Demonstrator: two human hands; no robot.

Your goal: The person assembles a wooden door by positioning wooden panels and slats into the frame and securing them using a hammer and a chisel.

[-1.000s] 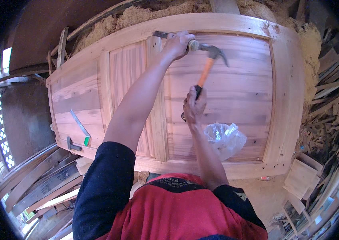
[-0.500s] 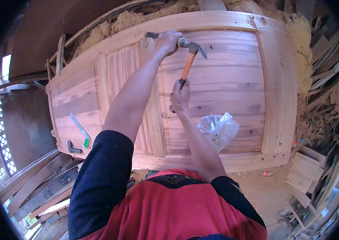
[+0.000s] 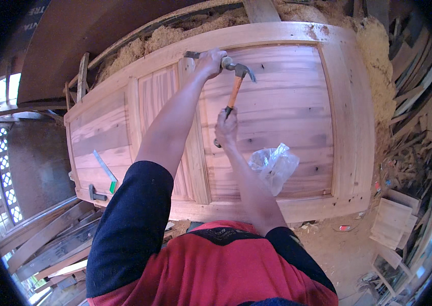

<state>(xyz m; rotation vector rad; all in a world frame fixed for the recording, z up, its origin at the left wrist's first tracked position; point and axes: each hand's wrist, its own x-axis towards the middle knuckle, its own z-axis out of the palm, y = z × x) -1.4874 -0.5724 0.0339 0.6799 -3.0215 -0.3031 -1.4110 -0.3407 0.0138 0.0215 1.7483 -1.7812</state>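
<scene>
My left hand (image 3: 210, 64) is closed around a chisel (image 3: 192, 54); its blade points left at the top rail of a panelled wooden door (image 3: 352, 122). Most of the handle is hidden by my fingers. My right hand (image 3: 227, 126) grips the black lower end of a claw hammer (image 3: 236, 90) with an orange shaft. Its steel head is up against the butt of the chisel handle, or very close to it. By my right forearm a clear plastic bag (image 3: 277, 166) lies crumpled on the large panel.
A try square (image 3: 105, 166) with a green handle and a dark tool (image 3: 96, 194) lie at the door's left end. Sawdust (image 3: 160, 43) is heaped along the far edge. Scrap wood (image 3: 422, 127) piles up on the right, with more boards (image 3: 55, 242) at lower left.
The whole view has shifted a little, with the door sitting slightly lower and to the left. Both hands keep their grips, and the hammer head stays by the chisel's butt.
</scene>
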